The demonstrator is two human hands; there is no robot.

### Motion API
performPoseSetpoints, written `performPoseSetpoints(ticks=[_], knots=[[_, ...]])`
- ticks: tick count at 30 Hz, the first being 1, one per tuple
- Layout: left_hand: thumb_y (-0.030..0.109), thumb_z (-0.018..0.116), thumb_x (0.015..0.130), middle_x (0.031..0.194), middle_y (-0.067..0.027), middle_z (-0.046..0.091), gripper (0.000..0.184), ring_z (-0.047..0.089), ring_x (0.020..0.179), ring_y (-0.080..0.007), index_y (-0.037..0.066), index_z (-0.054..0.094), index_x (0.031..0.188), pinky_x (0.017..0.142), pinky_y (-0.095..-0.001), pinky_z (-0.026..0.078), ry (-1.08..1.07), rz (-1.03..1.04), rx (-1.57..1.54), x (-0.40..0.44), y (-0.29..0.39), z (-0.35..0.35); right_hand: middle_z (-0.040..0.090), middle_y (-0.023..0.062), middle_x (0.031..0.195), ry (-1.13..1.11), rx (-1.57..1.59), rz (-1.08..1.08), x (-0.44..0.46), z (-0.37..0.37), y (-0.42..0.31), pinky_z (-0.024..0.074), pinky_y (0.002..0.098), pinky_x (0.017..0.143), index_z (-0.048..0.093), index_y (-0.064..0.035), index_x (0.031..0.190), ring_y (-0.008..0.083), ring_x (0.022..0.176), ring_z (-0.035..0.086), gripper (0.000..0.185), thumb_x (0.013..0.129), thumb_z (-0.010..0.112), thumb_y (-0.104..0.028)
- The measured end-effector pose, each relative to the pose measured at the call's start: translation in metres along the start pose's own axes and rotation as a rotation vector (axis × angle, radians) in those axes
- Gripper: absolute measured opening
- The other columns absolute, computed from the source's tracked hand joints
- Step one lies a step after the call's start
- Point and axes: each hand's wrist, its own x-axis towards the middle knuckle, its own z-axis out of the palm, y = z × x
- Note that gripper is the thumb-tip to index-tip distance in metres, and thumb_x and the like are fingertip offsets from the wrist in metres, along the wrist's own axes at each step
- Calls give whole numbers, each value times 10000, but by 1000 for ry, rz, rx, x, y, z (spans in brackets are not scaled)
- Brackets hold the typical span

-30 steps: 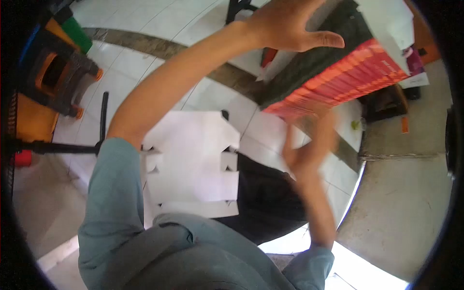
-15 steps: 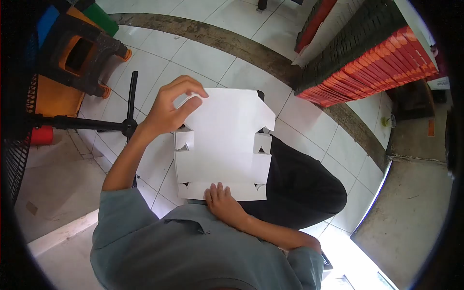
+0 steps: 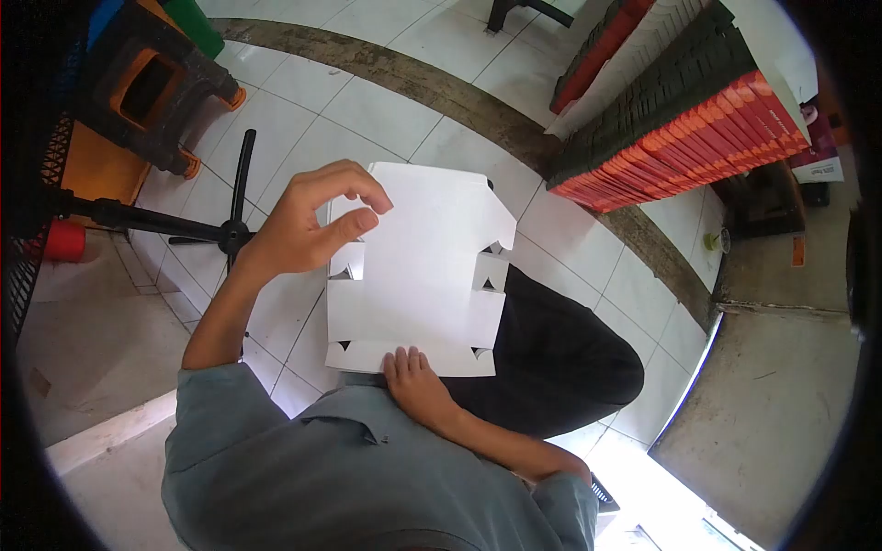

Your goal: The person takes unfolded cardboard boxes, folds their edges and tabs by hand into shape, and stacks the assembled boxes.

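Note:
A flat white die-cut cardboard box blank, with side flaps and notches, lies across my lap. My left hand is over its upper left edge. Its fingers curl toward the thumb, with a gap between them and nothing held. At the near edge, the fingers of my right hand lie flat on the bottom flap. The thumb of that hand is out of sight. Part of the blank's upper left side is hidden behind my left hand.
A tall stack of red and black printed cardboard stands at the upper right. On the left are a black and orange plastic stool, a black metal stand and a red object. White floor tiles lie beyond my lap.
My left hand has turned a little and shifted down, its thumb and fingertips farther apart. My right hand stays on the bottom flap. The whole view has shifted slightly.

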Motion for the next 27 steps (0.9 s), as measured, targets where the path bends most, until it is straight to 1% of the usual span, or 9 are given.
performPoseSetpoints(ticks=[5,8,11,13,14,17,20,23,27], knots=[[353,605,939,883,-109,669,334,628,856,-215,23,655,944,777,-338,477,-69,-26,-6,-6,10,0,605,133,817,-211,450,215,22,-51,10,529,432,698,561,0,905,310,794,641,96,844,552,-74],[206,666,892,879,-97,679,169,628,836,-205,38,677,912,748,-325,478,-60,22,2,-7,17,-8,665,146,943,-351,557,310,31,-81,18,534,379,705,569,-8,914,288,880,657,150,775,623,-20],[349,600,944,895,-105,693,339,651,852,-230,21,682,913,776,-349,498,-53,70,10,-8,17,-16,670,137,828,4,814,450,31,-109,26,503,374,617,606,-13,882,274,751,641,189,713,666,48],[544,508,946,932,-116,710,567,673,924,-275,8,691,916,825,-389,513,49,209,-174,-8,12,-18,602,117,705,479,821,515,42,-140,39,437,364,614,648,-28,925,286,646,572,270,667,634,47],[655,442,916,1067,-148,695,721,645,1071,-310,-13,679,1051,917,-442,493,-24,275,-86,-8,9,-20,612,105,701,512,726,401,38,-154,52,421,356,622,670,-26,911,278,630,546,298,629,617,53],[618,526,885,1170,-169,657,701,601,1160,-327,-3,632,1191,1009,-476,436,10,495,147,11,36,12,608,47,679,532,534,226,29,-195,75,380,367,669,686,-46,820,246,626,496,303,526,617,-17],[391,688,760,1242,-184,611,668,576,1193,-295,23,550,1300,1092,-479,366,-53,671,511,24,50,46,622,27,760,546,306,151,17,-220,84,366,413,733,647,-84,859,247,714,511,296,575,683,-158],[378,665,829,1246,-140,611,594,585,1149,-299,40,540,1301,1114,-493,332,-419,634,503,23,32,76,598,16,846,621,219,261,10,-233,70,341,440,804,600,-156,933,229,795,534,306,666,717,-248],[338,635,858,1214,-126,615,552,565,1139,-277,13,536,1293,1110,-466,334,-507,615,470,23,55,121,514,-1,799,612,45,253,-1,-246,62,338,427,781,586,-205,900,197,763,512,151,827,673,-304]])
